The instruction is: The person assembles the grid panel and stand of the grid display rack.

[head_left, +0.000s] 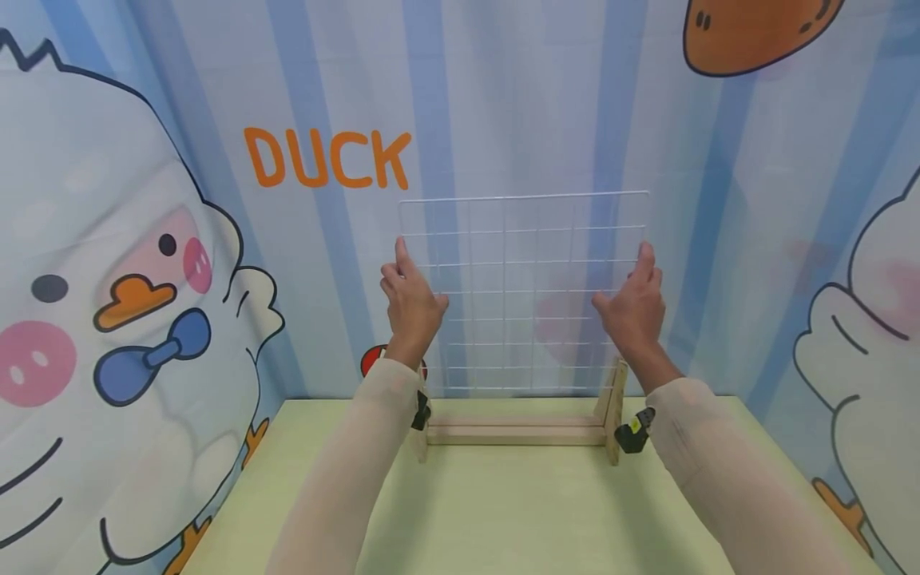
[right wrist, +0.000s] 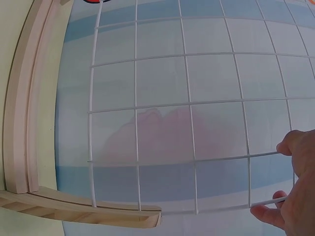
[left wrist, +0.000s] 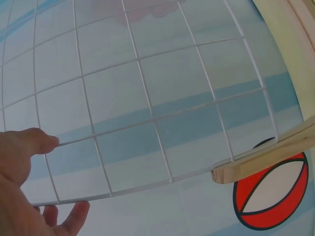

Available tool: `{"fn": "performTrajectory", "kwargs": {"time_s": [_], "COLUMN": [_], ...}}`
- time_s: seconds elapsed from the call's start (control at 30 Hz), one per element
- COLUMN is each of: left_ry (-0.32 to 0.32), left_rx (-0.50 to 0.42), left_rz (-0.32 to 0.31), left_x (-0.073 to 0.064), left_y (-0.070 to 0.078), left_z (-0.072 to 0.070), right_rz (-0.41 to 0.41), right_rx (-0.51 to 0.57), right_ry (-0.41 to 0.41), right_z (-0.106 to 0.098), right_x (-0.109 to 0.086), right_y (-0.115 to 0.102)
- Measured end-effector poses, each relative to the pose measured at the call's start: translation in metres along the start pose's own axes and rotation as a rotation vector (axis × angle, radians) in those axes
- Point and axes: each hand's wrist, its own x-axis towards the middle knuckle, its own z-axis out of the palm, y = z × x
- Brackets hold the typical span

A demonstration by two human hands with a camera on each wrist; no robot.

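A white wire grid panel (head_left: 505, 263) stands upright over a light wooden stand (head_left: 517, 436), its lower side edges running along the stand's two short posts. My left hand (head_left: 415, 307) grips the panel's left edge partway up. In the left wrist view, the left thumb (left wrist: 47, 141) lies at a wire while the fingertips reach around the outer edge. On the opposite edge, my right hand (head_left: 636, 311) pinches the wires between thumb and fingers. The right wrist view shows a grooved wooden post (right wrist: 83, 211), with the panel's edge along it below the hand.
The stand rests toward the back of a pale yellow-green table (head_left: 503, 511). Behind it hangs a blue-striped curtain (head_left: 503, 96) with printed ducks and the word DUCK. Dark wrist devices (head_left: 632, 435) sit close to both posts.
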Motion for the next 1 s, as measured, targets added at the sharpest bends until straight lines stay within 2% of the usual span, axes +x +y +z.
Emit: {"fn": "performTrajectory", "kwargs": {"time_s": [0.5, 0.73, 1.0], "left_ry": [-0.010, 0.003, 0.023], "left_rx": [-0.011, -0.017, 0.002], "left_rz": [0.044, 0.057, 0.040], "left_x": [-0.013, -0.021, -0.031], "left_y": [-0.011, -0.022, -0.034], "left_z": [0.007, 0.015, 0.028], "right_rz": [0.008, 0.010, 0.031], "right_rx": [0.029, 0.023, 0.027], "right_ry": [-0.036, -0.033, -0.062], "right_z": [0.006, 0.013, 0.018], "right_x": [-0.010, -0.016, -0.026], "right_y": [0.020, 0.029, 0.040]}}
